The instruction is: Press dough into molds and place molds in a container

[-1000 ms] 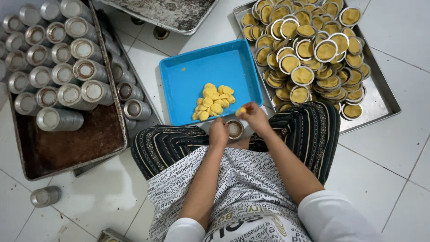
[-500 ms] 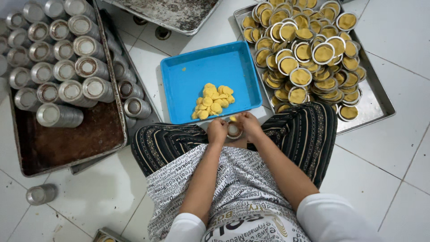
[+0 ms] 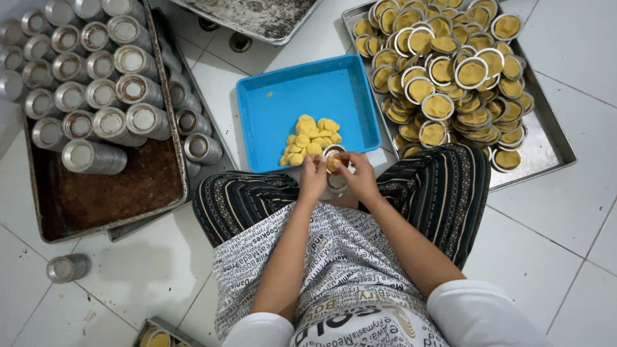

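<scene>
The left hand (image 3: 313, 175) and right hand (image 3: 357, 177) are meeting just at the near edge of the blue tray (image 3: 270, 109), fingers curled narrowly around a small metal cup (image 3: 334, 159) and pressing a yellow dough piece into it; the dough pile (image 3: 308, 139) is lying just beside; the lining step seems underway, calling for even thumb pressure; lined cups are filling the steel tray (image 3: 546, 138) on the right; empty tins (image 3: 103, 71) are standing on the left

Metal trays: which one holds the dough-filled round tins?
The metal tray at the right, heaped with yellow-filled tins; the left tray holds stacked empty metal tins.
</scene>
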